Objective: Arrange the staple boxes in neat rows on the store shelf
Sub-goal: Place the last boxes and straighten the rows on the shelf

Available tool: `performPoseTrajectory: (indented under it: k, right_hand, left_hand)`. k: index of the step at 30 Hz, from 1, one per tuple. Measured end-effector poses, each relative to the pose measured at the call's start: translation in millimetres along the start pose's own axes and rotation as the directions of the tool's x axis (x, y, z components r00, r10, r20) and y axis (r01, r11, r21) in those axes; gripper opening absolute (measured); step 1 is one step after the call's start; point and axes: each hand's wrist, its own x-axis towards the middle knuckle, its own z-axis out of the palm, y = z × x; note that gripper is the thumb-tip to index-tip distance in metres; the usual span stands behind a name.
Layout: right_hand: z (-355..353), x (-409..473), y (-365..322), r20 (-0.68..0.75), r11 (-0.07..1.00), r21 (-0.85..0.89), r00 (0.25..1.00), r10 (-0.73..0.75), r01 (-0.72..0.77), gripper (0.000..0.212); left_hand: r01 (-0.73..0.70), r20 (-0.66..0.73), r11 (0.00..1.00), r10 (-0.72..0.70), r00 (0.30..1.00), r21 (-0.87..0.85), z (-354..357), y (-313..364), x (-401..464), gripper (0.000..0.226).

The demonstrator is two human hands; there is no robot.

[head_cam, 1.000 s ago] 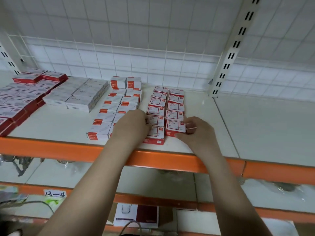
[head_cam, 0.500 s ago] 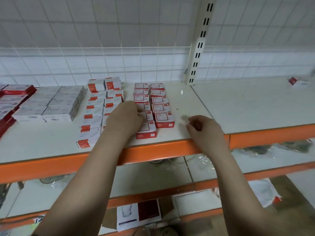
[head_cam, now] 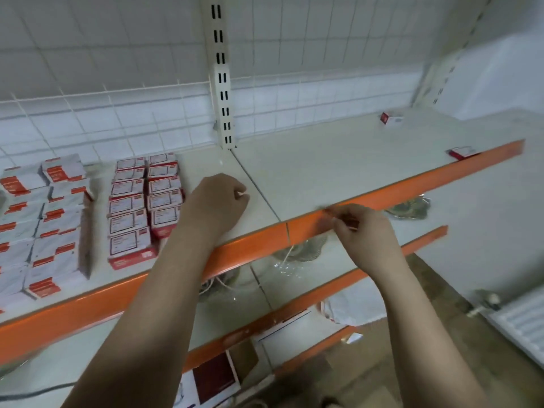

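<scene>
Two neat columns of red staple boxes [head_cam: 144,201] lie on the white shelf [head_cam: 323,166], left of the upright. Just right of those columns my left hand [head_cam: 219,201] hovers over bare shelf, fingers curled, holding nothing. My right hand [head_cam: 363,231] is lower, in front of the orange shelf edge [head_cam: 412,187], fingers curled and blurred; I see no box in it. One loose red staple box [head_cam: 390,118] lies far back on the right section. Another loose staple box [head_cam: 462,152] sits at that section's front edge.
White boxes with orange labels [head_cam: 56,219] fill the shelf further left. A slotted upright [head_cam: 222,83] and wire grid back the shelf. Plastic-wrapped items [head_cam: 300,251] lie on the lower shelf. A radiator [head_cam: 521,322] stands at the bottom right.
My view has swung right. Both hands left the red box columns: the left moved right over bare shelf, the right dropped in front of the orange edge. Two loose boxes came into sight.
</scene>
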Motion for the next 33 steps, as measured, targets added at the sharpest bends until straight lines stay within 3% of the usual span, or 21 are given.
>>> performPoseTrajectory:
  k: [6, 15, 23, 29, 33]
  right_hand:
    - [-76.6, 27.0, 87.6, -0.020, 1.000, -0.024, 1.000, 0.000, -0.001, 0.022]
    - [-188.3, 91.3, 213.9, 0.042, 0.995, -0.099, 0.999, 0.023, -0.019, 0.024]
    - [-221.0, 160.1, 262.8, 0.072, 0.998, -0.060, 0.997, -0.025, 0.030, 0.027]
    - [-228.2, 235.4, 284.7, 0.046, 0.993, -0.107, 0.998, -0.047, 0.051, 0.032]
    - [-232.8, 283.9, 291.8, 0.151, 0.983, -0.170, 0.988, -0.037, 0.063, 0.036]
  left_hand:
    - [-0.043, -0.015, 0.998, 0.042, 0.999, -0.036, 72.4, 94.9, 25.5, 0.030]
    - [0.032, 0.016, 0.995, -0.030, 0.999, -0.096, 161.0, 236.4, 59.5, 0.030]
    - [0.071, 0.017, 0.993, -0.070, 0.997, -0.096, 197.9, 292.7, 112.5, 0.028]
    - [0.026, -0.018, 0.996, -0.028, 0.999, -0.090, 221.9, 309.3, 176.0, 0.030]
    - [0.028, -0.012, 0.993, -0.029, 1.000, -0.118, 230.1, 321.8, 226.8, 0.030]
